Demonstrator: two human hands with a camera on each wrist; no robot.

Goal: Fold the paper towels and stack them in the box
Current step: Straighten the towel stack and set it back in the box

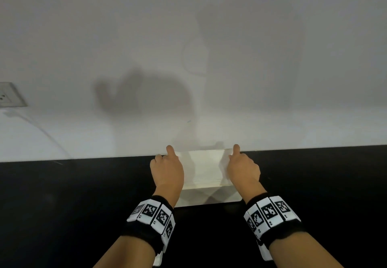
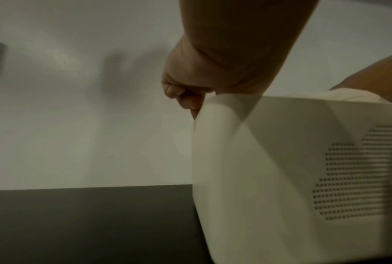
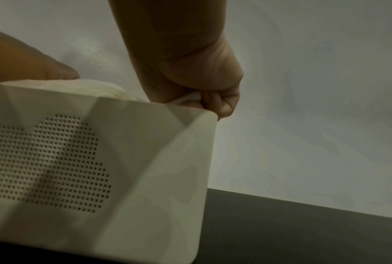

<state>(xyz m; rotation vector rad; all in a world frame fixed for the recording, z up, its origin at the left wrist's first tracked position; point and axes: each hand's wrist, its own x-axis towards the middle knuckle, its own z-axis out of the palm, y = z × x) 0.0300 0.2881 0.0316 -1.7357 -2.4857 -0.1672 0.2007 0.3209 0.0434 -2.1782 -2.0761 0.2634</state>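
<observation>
A white box (image 1: 209, 197) stands on the black table against the wall; its near wall carries a perforated dot pattern (image 2: 348, 178). Folded white paper towels (image 1: 204, 167) lie inside, their top showing above the rim (image 3: 95, 87). My left hand (image 1: 167, 163) grips the box's left end, fingers (image 2: 183, 96) curled outside the corner and thumb pointing toward the wall. My right hand (image 1: 240, 163) grips the right end the same way, fingers (image 3: 219, 100) curled at the rim. A thin white strip shows between those fingers; whether it is rim or towel is unclear.
The white wall (image 1: 209, 58) rises directly behind the box. A wall outlet (image 1: 10, 94) sits at the far left, with a white cable (image 1: 41, 129) running down from it. The black table (image 1: 62, 204) stretches to both sides and toward me.
</observation>
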